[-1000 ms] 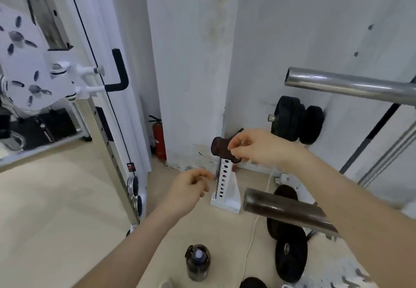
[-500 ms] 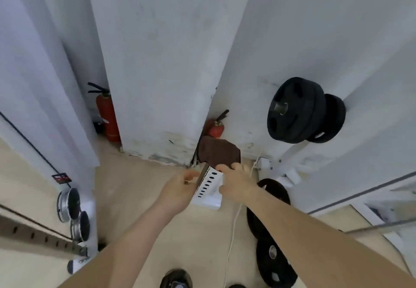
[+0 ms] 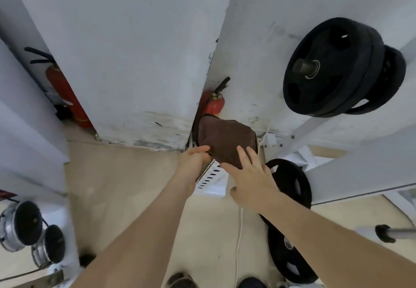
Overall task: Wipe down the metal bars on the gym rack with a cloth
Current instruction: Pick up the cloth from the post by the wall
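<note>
both hands work low, near the floor, on the dark brown cloth point(image 3: 225, 141). the left hand point(image 3: 194, 160) pinches the lower left edge of the cloth between thumb and fingers. the right hand point(image 3: 248, 179) is spread flat, and its fingers point(image 3: 244, 156) rest on the lower right part of the cloth. the cloth is draped over the top of a short white metal post with a row of oval holes point(image 3: 212, 178), which stands on the beige floor point(image 3: 126, 186) close to the white wall column point(image 3: 135, 62).

i think the cloth is not yet gripped well for wiping. if the left hand pulls while the right hand only lies on it, the cloth can slide off the post and fall on the floor. the black weight plates point(image 3: 290, 181) stand just beside the right hand, so a quick stroke can knock the knuckles on them. a thin white cable point(image 3: 239, 238) lies nearby and could be caught.
</note>
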Action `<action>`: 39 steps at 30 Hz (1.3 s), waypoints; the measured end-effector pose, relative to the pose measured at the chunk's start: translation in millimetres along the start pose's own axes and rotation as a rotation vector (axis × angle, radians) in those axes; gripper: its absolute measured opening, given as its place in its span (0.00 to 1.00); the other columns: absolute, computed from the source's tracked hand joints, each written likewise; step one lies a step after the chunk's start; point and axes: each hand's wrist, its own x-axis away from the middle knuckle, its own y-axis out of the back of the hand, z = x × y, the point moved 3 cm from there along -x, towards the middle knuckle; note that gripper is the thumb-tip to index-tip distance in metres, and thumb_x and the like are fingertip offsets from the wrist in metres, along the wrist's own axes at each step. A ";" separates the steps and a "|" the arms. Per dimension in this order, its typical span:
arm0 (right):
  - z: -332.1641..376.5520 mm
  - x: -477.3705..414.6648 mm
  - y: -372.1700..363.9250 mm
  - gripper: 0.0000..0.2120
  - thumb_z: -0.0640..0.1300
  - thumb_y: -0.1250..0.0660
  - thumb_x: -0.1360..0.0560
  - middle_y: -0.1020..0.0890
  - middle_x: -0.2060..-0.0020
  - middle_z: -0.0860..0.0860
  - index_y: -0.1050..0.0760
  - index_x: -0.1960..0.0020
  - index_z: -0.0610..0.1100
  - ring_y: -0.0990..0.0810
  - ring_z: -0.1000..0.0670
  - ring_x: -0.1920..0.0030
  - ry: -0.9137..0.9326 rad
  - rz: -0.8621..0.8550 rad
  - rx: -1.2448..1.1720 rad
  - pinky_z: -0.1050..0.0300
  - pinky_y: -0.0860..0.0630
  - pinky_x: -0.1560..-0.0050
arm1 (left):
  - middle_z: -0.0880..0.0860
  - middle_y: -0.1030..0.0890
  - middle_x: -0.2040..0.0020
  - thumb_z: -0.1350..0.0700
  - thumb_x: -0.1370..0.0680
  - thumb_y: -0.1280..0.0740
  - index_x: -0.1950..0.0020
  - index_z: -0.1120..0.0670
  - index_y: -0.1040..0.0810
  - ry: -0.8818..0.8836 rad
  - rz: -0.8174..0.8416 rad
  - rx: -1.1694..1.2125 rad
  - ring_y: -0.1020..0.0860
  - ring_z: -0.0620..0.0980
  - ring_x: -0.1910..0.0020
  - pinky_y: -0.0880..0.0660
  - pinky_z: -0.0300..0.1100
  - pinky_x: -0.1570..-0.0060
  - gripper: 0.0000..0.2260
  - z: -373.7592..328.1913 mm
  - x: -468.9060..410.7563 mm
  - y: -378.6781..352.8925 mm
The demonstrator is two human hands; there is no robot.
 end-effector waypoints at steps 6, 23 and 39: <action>8.9 -6.8 28.6 0.39 0.50 0.26 0.35 0.28 0.34 0.53 0.40 0.28 0.52 0.27 0.48 0.35 -0.110 -0.338 -0.741 0.47 0.26 0.39 | 0.55 0.16 0.47 0.71 0.25 0.37 0.46 0.55 0.18 -0.242 0.129 0.095 0.18 0.48 0.48 0.24 0.34 0.50 0.15 -38.9 44.0 -10.5; 30.5 235.7 249.4 0.10 0.43 0.36 0.21 0.15 0.53 0.43 0.19 0.48 0.39 0.16 0.46 0.51 0.016 0.167 -1.183 0.53 0.20 0.46 | 0.52 0.21 0.61 0.53 0.24 0.29 0.62 0.52 0.18 -0.710 0.052 -0.337 0.25 0.36 0.65 0.30 0.26 0.63 0.07 -106.1 307.0 -7.4; -41.5 534.6 224.7 0.19 0.46 0.33 0.26 0.18 0.46 0.39 0.22 0.41 0.34 0.19 0.44 0.50 0.427 0.117 -1.577 0.50 0.21 0.48 | 0.52 0.18 0.64 0.53 0.30 0.31 0.63 0.52 0.17 -0.711 0.242 -0.007 0.19 0.47 0.65 0.22 0.39 0.66 0.05 -0.7 613.5 -77.5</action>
